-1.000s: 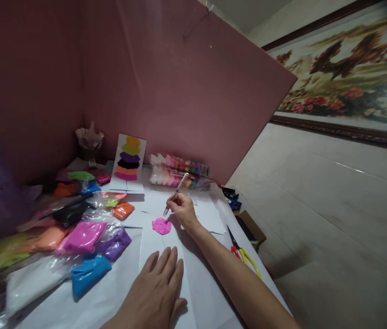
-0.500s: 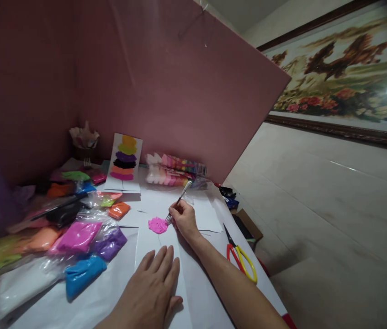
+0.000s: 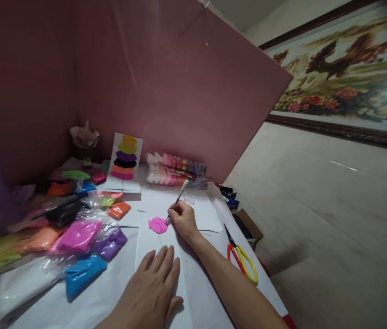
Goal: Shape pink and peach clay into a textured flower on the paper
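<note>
My right hand [image 3: 183, 221] is closed round a metal fork [image 3: 181, 190], its handle slanting up and to the right. The fork's tines meet the right edge of a flat pink clay patch [image 3: 156, 225], which carries curved ridges. That patch lies on a sheet of white paper [image 3: 145, 244], with a thin drawn line running down from it. Below the patch, my left hand [image 3: 152, 285] rests flat on the paper, fingers stretched out and holding nothing.
Bags of coloured clay, such as a blue bag [image 3: 84, 276] and a pink bag [image 3: 79, 236], crowd the left side. A card with coloured layers [image 3: 124, 160] leans at the back beside packs of clay [image 3: 171, 171]. Scissors [image 3: 239, 256] lie right of my forearm.
The fork's handle end has tipped slightly left and its tines have shifted slightly at the pink patch's right edge. My left hand stays in place.
</note>
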`<action>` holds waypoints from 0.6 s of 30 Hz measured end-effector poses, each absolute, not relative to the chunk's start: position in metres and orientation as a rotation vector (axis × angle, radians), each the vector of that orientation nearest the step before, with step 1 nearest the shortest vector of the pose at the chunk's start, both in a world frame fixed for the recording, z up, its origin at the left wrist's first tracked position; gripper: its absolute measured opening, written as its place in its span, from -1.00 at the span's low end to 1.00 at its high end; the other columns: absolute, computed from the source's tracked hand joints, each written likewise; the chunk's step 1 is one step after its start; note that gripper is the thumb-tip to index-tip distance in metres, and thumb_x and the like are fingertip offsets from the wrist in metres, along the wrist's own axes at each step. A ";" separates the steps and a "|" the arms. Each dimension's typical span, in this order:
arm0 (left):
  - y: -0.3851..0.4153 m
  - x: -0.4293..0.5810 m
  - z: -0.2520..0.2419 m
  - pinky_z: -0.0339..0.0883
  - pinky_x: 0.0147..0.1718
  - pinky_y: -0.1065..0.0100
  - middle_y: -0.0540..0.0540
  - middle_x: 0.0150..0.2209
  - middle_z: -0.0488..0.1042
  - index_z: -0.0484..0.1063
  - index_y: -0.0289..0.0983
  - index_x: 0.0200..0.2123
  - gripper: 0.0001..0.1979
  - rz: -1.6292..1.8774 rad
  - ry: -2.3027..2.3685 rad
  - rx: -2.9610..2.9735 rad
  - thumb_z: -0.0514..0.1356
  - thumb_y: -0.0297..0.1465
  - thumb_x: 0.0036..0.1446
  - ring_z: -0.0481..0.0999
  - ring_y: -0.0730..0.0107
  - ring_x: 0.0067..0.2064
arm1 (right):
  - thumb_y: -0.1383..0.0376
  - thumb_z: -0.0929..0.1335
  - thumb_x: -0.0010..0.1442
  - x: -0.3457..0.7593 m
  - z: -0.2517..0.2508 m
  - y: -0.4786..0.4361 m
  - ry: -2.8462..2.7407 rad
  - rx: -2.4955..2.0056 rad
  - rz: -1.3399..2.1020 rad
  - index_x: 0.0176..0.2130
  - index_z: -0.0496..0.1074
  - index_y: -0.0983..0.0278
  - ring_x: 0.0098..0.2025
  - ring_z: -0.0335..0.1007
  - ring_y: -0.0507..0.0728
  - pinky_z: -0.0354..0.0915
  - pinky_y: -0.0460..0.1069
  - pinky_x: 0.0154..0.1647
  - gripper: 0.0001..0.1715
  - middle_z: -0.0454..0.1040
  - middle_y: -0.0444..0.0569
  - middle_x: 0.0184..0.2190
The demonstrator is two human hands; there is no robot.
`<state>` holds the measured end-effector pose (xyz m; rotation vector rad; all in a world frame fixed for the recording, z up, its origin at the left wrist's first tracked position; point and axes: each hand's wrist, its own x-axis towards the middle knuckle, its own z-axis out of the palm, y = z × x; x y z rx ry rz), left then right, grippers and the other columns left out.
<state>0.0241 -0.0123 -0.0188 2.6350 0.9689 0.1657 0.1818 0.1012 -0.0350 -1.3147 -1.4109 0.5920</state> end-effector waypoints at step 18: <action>-0.012 0.025 -0.024 -0.02 0.23 -0.17 -0.35 0.32 0.06 0.20 -0.33 0.26 -0.43 0.229 0.974 2.639 0.05 -0.28 0.21 0.04 -0.14 0.34 | 0.33 0.32 -0.02 0.179 -0.036 0.110 -1.440 -1.297 0.618 -0.52 0.32 0.22 -0.62 0.19 0.02 0.16 -0.09 -0.56 -0.93 0.26 -0.24 -0.68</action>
